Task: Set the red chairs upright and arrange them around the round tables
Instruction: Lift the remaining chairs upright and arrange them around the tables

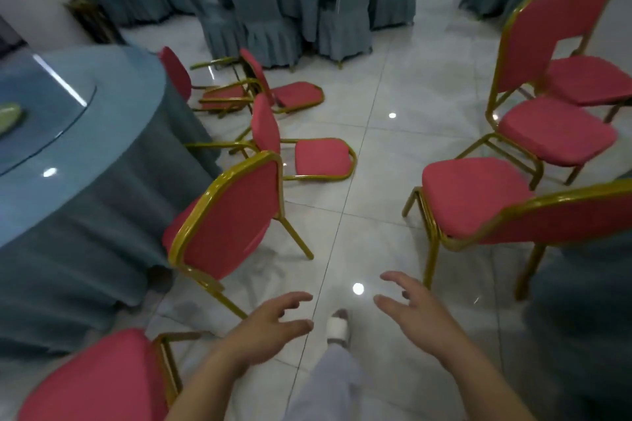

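- Our left hand and right hand hover low in the centre of the frame, fingers apart and loosely bent, holding nothing.
- The nearest toppled chair lies mid-frame, just right of the round table, on its back with the backrest flat on the floor.
- Its long axis runs left to right: legs point left toward the tablecloth, top rail points right.
- We judge the reach for it to be the step in hand. We should grip the gold top rail near both corners and swing it up over the rear feet. The glossy tiles may let those feet slide.
- A second toppled chair lies beyond, upper centre, pointing much the same way.
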`<state>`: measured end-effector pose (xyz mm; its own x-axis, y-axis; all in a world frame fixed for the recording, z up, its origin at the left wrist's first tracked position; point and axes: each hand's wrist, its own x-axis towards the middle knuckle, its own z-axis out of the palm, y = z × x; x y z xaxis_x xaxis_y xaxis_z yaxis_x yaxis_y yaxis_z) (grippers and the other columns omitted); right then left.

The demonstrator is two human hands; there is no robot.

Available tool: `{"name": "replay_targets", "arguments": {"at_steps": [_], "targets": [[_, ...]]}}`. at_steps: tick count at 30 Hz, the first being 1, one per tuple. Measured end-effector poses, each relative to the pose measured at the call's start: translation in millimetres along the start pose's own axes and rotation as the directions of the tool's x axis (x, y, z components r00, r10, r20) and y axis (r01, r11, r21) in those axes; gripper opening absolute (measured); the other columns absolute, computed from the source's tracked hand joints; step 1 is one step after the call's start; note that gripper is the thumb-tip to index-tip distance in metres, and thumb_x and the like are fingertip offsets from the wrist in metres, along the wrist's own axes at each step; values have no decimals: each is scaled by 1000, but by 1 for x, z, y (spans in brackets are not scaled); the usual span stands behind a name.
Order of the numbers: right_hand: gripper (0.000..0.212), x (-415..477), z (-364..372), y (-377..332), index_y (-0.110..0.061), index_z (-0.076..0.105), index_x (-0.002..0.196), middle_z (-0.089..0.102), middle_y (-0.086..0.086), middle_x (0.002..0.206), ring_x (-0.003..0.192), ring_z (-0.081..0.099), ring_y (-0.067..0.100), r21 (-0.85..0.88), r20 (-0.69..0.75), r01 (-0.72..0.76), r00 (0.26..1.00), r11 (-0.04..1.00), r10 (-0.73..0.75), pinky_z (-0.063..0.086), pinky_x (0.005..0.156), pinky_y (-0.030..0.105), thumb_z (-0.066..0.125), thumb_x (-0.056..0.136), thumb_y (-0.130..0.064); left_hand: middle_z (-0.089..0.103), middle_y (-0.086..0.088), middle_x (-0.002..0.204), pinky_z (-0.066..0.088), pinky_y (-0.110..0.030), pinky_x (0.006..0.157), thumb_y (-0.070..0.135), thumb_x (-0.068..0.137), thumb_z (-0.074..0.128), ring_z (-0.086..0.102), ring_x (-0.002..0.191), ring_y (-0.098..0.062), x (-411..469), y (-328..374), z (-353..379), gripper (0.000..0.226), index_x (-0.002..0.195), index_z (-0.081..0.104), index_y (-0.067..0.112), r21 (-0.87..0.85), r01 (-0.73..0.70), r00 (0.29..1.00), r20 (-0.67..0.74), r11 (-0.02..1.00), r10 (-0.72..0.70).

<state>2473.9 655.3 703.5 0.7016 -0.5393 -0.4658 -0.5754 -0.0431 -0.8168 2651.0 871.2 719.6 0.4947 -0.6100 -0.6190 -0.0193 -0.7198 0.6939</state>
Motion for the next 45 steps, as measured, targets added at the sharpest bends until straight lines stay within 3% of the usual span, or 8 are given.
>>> {"name": "replay_targets", "arguments": {"at_steps": [4,9,14,22,33,37,41,45], "targets": [[42,103,-35,-21,-43,51,130,39,-13,134,118,39,6,-69,-7,-32,999,997,32,39,98,31,65,90,-45,50,25,125,47,-25,81,52,82,68,45,124,-7,108,46,-19,44,124,56,57,-29,12,1000,14,1000,-12],[41,214,-107,-85,-41,53,130,44,-11,133,120,46,11,-155,1,-91,996,984,93,47,89,32,65,91,-44,53,15,129,48,-33,97,50,80,69,48,122,-10,240,149,-70,47,125,56,50,8,-54,996,76,999,53],[34,303,-180,-150,-34,58,124,56,-18,123,118,52,11,-64,-157,7,987,998,-17,41,91,23,67,92,-28,53,10,131,47,-26,83,45,85,67,50,118,-10,355,261,-124,43,127,56,45,48,-134,989,71,990,130],[32,490,-276,-173,-36,58,123,50,-2,129,118,51,16,46,-167,-86,982,995,93,44,81,28,66,92,-32,51,11,136,43,-31,95,48,83,69,47,118,-8,521,344,-153,46,126,55,50,103,-62,995,84,993,53],[30,763,-371,-298,-38,58,122,52,-7,131,119,51,12,-111,79,39,996,993,-31,44,91,31,64,93,-38,25,2,159,19,-42,119,45,87,59,18,147,-23,693,484,-223,65,147,36,39,470,69,984,-179,880,19],[32,848,-384,-335,-48,54,121,52,-16,128,117,52,5,-212,229,123,971,969,-73,44,88,25,63,91,-43,12,5,164,6,-49,121,52,87,56,2,152,-25,767,510,-246,73,152,23,42,570,170,985,-129,804,-117],[31,944,-401,-374,-56,49,117,53,-19,123,109,51,-6,-296,351,198,932,935,-86,41,82,18,62,89,-50,13,4,164,9,-51,121,55,88,56,4,151,-28,865,533,-284,77,154,20,41,575,205,978,-91,792,-187],[39,1048,-420,-425,-44,50,131,52,-11,132,115,51,7,-399,361,225,930,889,-74,40,91,25,60,93,-43,27,0,161,21,-48,119,48,90,58,21,148,-28,975,557,-330,72,153,27,35,450,230,973,-98,863,-209]]}}
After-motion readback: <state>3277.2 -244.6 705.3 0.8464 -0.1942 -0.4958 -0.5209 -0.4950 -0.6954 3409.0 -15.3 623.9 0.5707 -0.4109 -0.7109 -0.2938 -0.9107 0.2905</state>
